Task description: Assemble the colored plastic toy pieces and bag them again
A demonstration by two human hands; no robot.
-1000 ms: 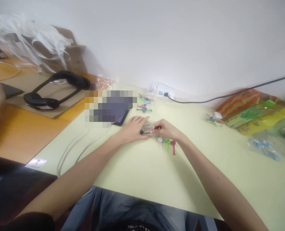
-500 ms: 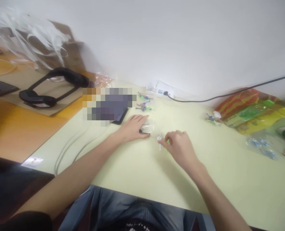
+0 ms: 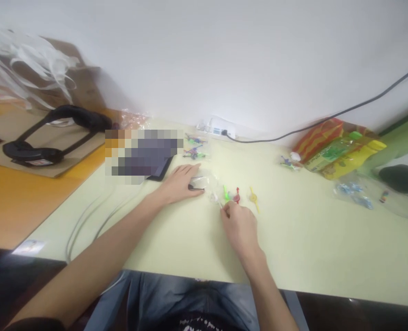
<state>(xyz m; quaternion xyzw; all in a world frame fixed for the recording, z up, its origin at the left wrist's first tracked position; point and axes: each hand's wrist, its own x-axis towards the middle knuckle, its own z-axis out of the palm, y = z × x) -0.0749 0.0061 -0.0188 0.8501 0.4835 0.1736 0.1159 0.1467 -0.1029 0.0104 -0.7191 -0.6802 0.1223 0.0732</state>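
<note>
My left hand (image 3: pixel 180 185) lies on the table with fingers stretched out, along the edge of a clear plastic bag (image 3: pixel 204 180). A thin black item (image 3: pixel 195 187) shows beside its thumb. At the bag's right end, my right hand (image 3: pixel 240 225) pinches a small white stick-like piece (image 3: pixel 220 203) between thumb and fingers. Just beyond that hand lie a green plastic piece (image 3: pixel 226 194) and a red one with an arrow-like tip (image 3: pixel 237 196). A yellow piece (image 3: pixel 254 198) with a round middle is a little to their right.
A dark tablet-like device (image 3: pixel 162 171), partly blurred out, lies left of more coloured pieces (image 3: pixel 195 153). Along the wall are a power strip (image 3: pixel 221 126), a black cable (image 3: pixel 283 139), a green bottle (image 3: pixel 333 149) and a yellow packet (image 3: pixel 359 161). A black headset (image 3: pixel 57 133) rests on cardboard at left.
My right hand has moved down and left toward the bag's end, with the white piece in its pinch. Red and yellow pieces now show beyond it. My left hand stays at the bag.
</note>
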